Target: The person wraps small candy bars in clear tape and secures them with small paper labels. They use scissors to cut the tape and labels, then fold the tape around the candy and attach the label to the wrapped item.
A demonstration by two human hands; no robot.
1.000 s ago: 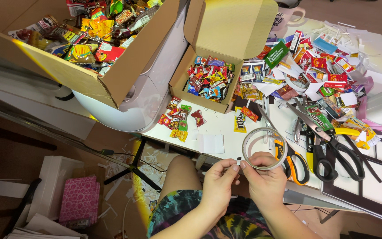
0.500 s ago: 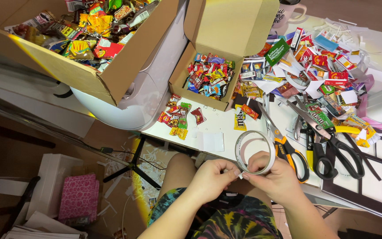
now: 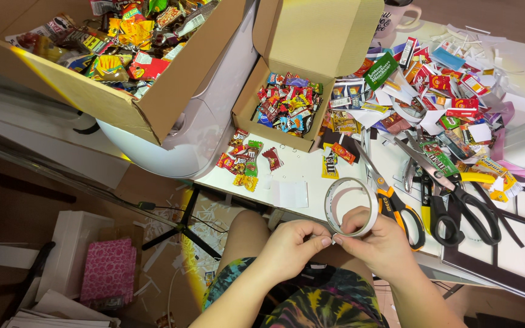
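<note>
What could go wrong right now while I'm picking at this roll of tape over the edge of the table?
1. The tape roll is pinched between the left hand and right hand over the table edge; if it slips, it may fall to the cluttered floor.
2. The orange-handled scissors lie just beside the right hand, so a jerk could hit the blades.
3. Loose candy packets near the edge could be knocked off.

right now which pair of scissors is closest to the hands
The orange-handled scissors, lying just beside the right hand that holds the tape roll. The black-handled scissors lie farther right on the table.
</note>
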